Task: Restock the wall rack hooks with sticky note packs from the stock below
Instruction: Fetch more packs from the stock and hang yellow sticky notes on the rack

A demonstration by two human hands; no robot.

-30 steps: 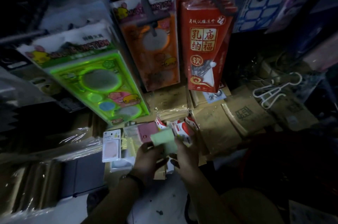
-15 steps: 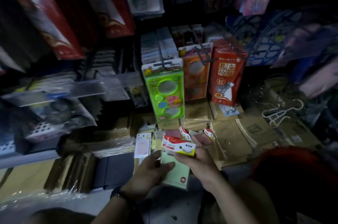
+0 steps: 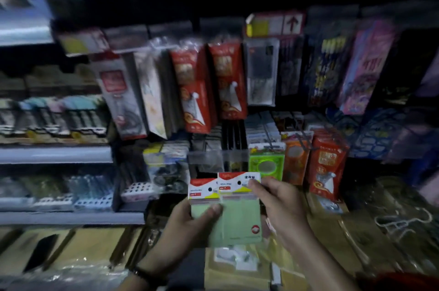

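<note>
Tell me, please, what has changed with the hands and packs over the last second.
Both hands rose from the stock, lifting the green sticky note packs, now spread so two headers show side by side. The left hand grips the left pack; the right hand pinches the right header. The hanging red packs stayed put.

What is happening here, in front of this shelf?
A person holds two green sticky note packs in front of a wall rack of hanging stationery. The left hand grips them from below, thumb across the front; the right hand pinches the top card of the right pack. They are not yet on any hook. The picture is blurred.
</note>
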